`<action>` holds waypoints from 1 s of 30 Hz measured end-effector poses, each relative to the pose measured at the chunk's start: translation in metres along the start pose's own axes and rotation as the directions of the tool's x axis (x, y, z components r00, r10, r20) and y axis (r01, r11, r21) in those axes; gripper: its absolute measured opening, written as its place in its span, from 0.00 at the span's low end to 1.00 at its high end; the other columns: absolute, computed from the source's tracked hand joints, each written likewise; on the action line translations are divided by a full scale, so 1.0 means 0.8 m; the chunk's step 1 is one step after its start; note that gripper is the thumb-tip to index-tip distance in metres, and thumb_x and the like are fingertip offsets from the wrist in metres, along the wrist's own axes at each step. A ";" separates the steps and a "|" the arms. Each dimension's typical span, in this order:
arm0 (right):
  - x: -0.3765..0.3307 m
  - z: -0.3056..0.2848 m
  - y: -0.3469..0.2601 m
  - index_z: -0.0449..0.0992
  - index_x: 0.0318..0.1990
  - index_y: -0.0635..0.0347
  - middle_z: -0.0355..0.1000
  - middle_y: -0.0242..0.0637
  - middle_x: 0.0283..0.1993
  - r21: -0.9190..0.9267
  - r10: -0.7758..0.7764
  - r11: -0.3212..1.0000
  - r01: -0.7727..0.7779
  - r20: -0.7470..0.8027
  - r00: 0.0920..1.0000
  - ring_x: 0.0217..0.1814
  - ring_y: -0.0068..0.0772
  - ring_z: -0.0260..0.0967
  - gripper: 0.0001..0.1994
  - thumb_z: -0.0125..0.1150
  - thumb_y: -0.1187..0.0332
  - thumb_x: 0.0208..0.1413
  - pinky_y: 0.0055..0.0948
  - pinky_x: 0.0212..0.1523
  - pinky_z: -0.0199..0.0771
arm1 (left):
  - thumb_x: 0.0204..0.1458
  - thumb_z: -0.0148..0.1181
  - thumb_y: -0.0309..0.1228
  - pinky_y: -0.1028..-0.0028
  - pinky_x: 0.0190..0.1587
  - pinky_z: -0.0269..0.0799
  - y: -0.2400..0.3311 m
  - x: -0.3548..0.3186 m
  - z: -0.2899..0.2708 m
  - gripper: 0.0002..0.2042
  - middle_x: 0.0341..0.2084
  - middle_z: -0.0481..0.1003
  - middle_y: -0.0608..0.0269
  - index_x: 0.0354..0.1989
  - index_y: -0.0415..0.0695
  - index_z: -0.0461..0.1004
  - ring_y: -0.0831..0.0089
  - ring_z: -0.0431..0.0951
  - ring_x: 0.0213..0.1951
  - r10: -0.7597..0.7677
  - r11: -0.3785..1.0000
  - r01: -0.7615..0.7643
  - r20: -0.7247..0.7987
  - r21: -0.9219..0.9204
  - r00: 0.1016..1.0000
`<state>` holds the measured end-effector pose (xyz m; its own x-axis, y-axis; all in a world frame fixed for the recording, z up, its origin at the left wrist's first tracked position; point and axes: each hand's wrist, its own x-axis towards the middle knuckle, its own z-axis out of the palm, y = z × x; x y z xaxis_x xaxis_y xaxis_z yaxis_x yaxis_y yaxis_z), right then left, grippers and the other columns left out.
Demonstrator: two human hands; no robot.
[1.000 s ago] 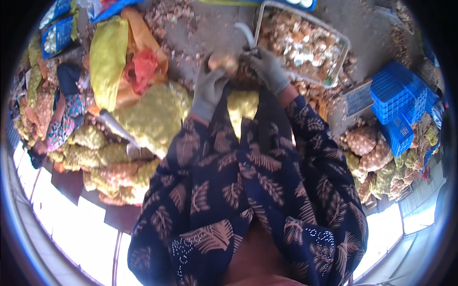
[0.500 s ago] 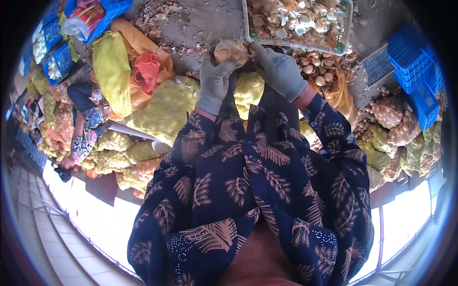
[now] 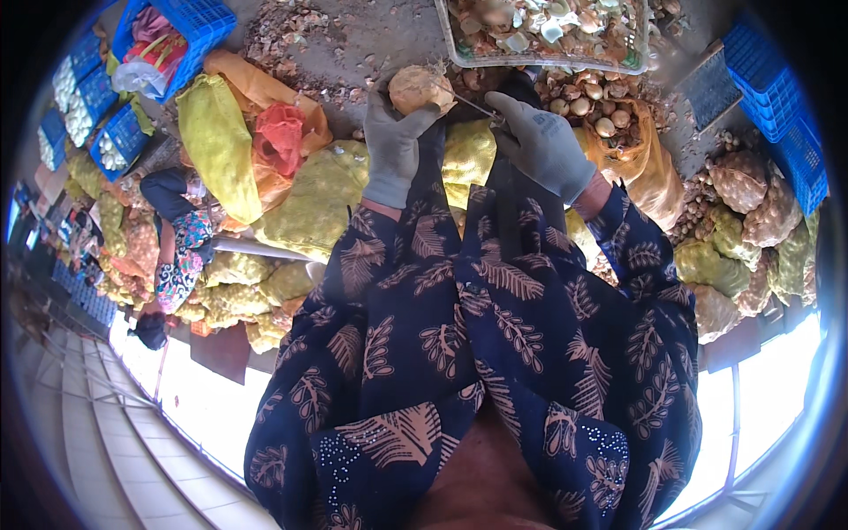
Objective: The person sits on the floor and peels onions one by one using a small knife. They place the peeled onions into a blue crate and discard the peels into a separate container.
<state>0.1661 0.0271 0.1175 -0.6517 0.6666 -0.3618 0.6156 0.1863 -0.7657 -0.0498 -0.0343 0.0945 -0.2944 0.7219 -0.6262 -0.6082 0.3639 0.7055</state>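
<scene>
My left hand (image 3: 391, 146), in a grey glove, is closed around a large brownish-yellow onion (image 3: 420, 89) with dry root hairs on its right side. My right hand (image 3: 541, 143), gloved the same way, grips a knife (image 3: 475, 105) whose thin blade points left toward the onion's rooty end. The blade tip is close beside the onion; whether it touches, I cannot tell. Both hands are above my knees. Just right of my right hand, several loose onions (image 3: 604, 126) lie at the mouth of an orange mesh sack (image 3: 649, 163).
Ahead stands a pale plastic crate (image 3: 548, 62) of onion skins and scraps. Yellow sacks (image 3: 215, 146) lie to the left, blue crates (image 3: 124, 141) beyond. More blue crates (image 3: 773, 84) are stacked right, near filled mesh sacks (image 3: 738, 181). Another person (image 3: 179, 243) is at far left.
The knife blade has gone from lying across the onion to its right side. My right hand has moved right and slightly nearer me, away from the onion, which stays in my left hand.
</scene>
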 end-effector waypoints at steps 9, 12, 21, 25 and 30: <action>-0.014 0.002 -0.002 0.67 0.61 0.53 0.76 0.43 0.38 0.126 0.048 0.991 -0.055 0.058 0.997 0.38 0.46 0.76 0.24 0.64 0.70 0.56 0.39 0.38 0.75 | 0.38 0.74 0.19 0.69 0.57 0.75 -0.003 -0.005 0.005 0.37 0.51 0.69 0.57 0.59 0.39 0.61 0.68 0.74 0.53 0.268 0.874 -0.255 0.026 0.414 0.963; -0.018 0.005 0.005 0.67 0.60 0.54 0.76 0.43 0.38 0.111 0.013 0.994 -0.014 0.009 1.000 0.39 0.47 0.76 0.24 0.64 0.71 0.55 0.40 0.38 0.75 | 0.36 0.77 0.21 0.70 0.57 0.74 -0.005 -0.002 0.007 0.38 0.50 0.69 0.57 0.58 0.38 0.63 0.69 0.74 0.53 0.364 0.756 -0.348 0.086 0.554 0.927; -0.026 0.026 0.051 0.67 0.58 0.54 0.76 0.46 0.40 0.073 0.002 0.997 -0.004 0.028 1.000 0.41 0.50 0.76 0.22 0.64 0.70 0.55 0.40 0.40 0.76 | 0.57 0.60 0.35 0.60 0.50 0.81 -0.020 -0.003 -0.018 0.24 0.50 0.75 0.52 0.58 0.36 0.65 0.61 0.78 0.53 -0.435 0.818 0.507 0.283 -0.272 0.855; -0.031 0.024 0.057 0.67 0.57 0.54 0.76 0.46 0.39 0.139 0.103 0.983 -0.121 0.129 0.986 0.41 0.50 0.76 0.21 0.63 0.69 0.56 0.40 0.40 0.76 | 0.55 0.66 0.39 0.64 0.54 0.78 -0.029 -0.002 -0.017 0.29 0.51 0.74 0.53 0.61 0.36 0.64 0.61 0.77 0.53 -0.432 0.823 0.503 0.285 -0.264 0.856; -0.031 0.013 0.040 0.67 0.57 0.54 0.76 0.46 0.39 0.102 0.084 0.990 -0.095 0.103 0.991 0.40 0.49 0.77 0.21 0.63 0.70 0.56 0.40 0.38 0.76 | 0.37 0.82 0.32 0.71 0.55 0.75 -0.025 -0.024 0.025 0.40 0.47 0.75 0.56 0.58 0.36 0.65 0.70 0.76 0.49 0.197 0.768 -0.225 0.112 0.599 0.974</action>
<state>0.1976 0.0092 0.0966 -0.6395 0.6023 -0.4778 0.6264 0.0479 -0.7781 -0.0170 -0.0435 0.0991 -0.3238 0.8409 -0.4335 0.0405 0.4701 0.8817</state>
